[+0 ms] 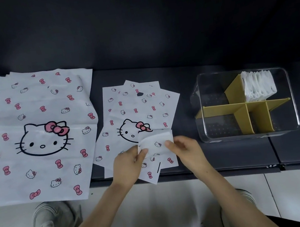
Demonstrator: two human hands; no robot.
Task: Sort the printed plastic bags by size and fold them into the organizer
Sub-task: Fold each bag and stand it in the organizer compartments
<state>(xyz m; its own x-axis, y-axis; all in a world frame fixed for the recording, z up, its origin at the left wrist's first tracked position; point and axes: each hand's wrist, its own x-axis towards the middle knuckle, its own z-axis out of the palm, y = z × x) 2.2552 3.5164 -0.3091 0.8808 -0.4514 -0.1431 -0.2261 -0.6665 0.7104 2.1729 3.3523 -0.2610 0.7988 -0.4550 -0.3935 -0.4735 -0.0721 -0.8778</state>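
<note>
1. The person's left hand (130,161) pinches the lower left corner of a folded bag (156,141). The thumb is on top and the other fingers are curled beneath.
2. The right hand (184,148) pinches the same bag's lower right edge. Its thumb lies on the printed face and the other fingers are curled behind.
3. The folded bag is a small white packet with its upper flap bent over, held between the two sets of fingertips. It may be just clear of the pile below, but the view does not settle this.
4. Under and beyond the fingers lies a fanned pile of medium bags (137,111) printed with cat faces and pink bows, on the dark bench (218,157).
5. Well to the left of the left fingers, a stack of large bags (39,131) is spread flat, its near edge overhanging the bench.
6. To the right of the right fingers, and a little beyond them, stands the clear organizer (225,137) with yellow dividers (239,105).
7. A row of folded white bags (258,87) stands upright in the organizer's far right compartment.
8. Nearer than the fingers, on either side of the forearms, pale shoes (51,221) rest on the light floor (157,207).
</note>
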